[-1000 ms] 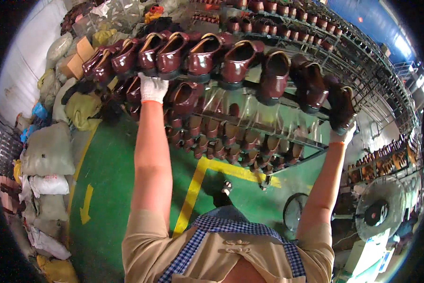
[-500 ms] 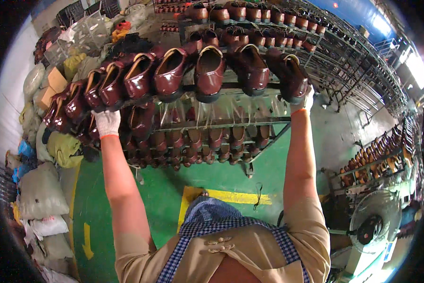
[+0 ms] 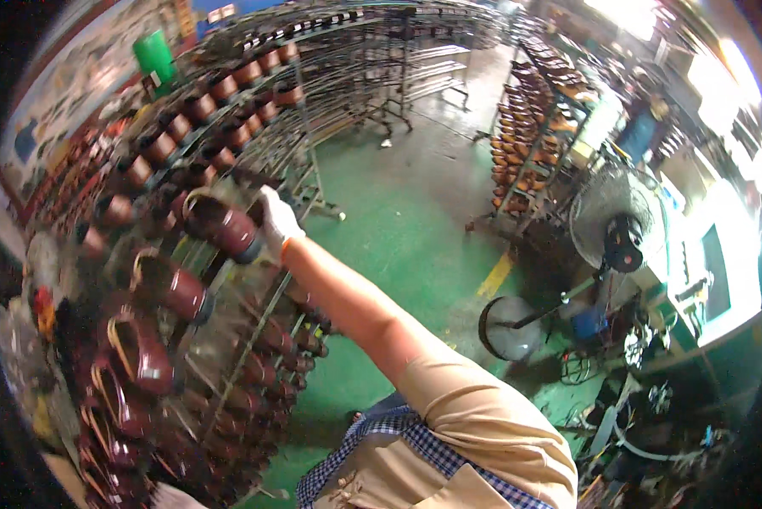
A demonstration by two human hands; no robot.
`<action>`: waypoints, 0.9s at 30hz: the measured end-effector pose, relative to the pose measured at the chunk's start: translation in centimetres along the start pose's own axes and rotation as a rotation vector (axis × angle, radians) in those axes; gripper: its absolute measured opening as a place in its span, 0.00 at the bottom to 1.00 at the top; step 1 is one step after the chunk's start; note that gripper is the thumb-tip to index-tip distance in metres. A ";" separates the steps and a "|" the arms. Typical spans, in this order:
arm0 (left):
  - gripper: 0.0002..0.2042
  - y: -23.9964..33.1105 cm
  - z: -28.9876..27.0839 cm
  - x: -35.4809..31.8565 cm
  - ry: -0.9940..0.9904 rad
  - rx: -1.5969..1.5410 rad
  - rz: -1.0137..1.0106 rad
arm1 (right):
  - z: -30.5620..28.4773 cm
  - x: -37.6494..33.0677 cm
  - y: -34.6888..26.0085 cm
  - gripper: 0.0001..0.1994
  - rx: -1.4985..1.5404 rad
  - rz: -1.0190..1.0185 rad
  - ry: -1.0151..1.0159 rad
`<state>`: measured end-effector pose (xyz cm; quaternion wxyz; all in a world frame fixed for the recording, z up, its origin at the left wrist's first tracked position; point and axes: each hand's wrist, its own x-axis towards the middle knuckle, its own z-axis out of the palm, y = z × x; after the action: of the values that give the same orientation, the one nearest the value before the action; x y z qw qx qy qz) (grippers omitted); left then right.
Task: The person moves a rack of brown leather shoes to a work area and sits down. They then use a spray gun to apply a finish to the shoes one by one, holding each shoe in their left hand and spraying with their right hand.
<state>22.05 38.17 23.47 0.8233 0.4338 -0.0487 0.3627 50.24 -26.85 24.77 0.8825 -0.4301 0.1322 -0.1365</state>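
My right hand point(image 3: 279, 225), in a white glove, is closed at the near-right end of the shoe rack point(image 3: 258, 348), beside the last shoe on its top row. That shoe is a glossy burgundy loafer point(image 3: 232, 229), heel toward me. More burgundy shoes, such as this shoe point(image 3: 139, 352), run along the top row toward the lower left, with further rows beneath. Only a bit of my gloved left hand point(image 3: 175, 497) shows at the bottom edge by the rack's other end; its fingers are hidden.
Racks of brown shoes point(image 3: 198, 106) stand beyond at the upper left. Another rack of tan shoes point(image 3: 525, 140) is at the upper right. A pedestal fan point(image 3: 622, 242) with a round base point(image 3: 512, 327) stands on the green floor point(image 3: 406, 254) at the right, near cables.
My view has swung to the right, so the rack now lies at the left. My right hand stays at its end, while my left hand has slipped almost out of view.
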 end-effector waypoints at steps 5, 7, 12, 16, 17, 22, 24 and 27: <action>0.14 -10.7 14.3 -15.5 -0.219 -0.809 -0.523 | -6.4 -4.2 -3.0 0.24 0.304 0.240 -0.363; 0.18 -15.9 22.3 -17.8 -0.693 -0.348 -0.634 | -9.7 -4.2 -4.3 0.22 0.404 0.343 -0.554; 0.20 -28.5 41.9 -27.9 -0.678 0.040 -0.679 | -30.8 -6.3 -8.7 0.19 -0.086 0.112 -0.194; 0.18 -40.7 56.1 -36.7 -0.563 0.271 -0.858 | -51.1 -8.1 -13.2 0.21 -0.083 0.102 0.389; 0.16 -44.1 59.0 -38.9 -0.478 0.260 -0.956 | -55.9 -8.0 -14.7 0.20 0.027 0.175 0.508; 0.10 -58.9 67.7 -47.6 -0.401 0.293 -1.199 | -73.7 -7.3 -23.4 0.13 0.102 -0.080 0.985; 0.11 -64.9 70.5 -49.2 -0.445 0.306 -1.212 | -78.2 -4.5 -27.8 0.12 0.186 -0.243 1.065; 0.13 -74.6 75.2 -50.6 -0.454 0.329 -1.263 | -83.3 -0.4 -34.6 0.12 0.294 -0.428 1.065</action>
<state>50.33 -73.21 -0.58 0.7697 0.5636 0.0980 -0.2834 16.26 -107.48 2.81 0.6980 -0.1927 0.4469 -0.5253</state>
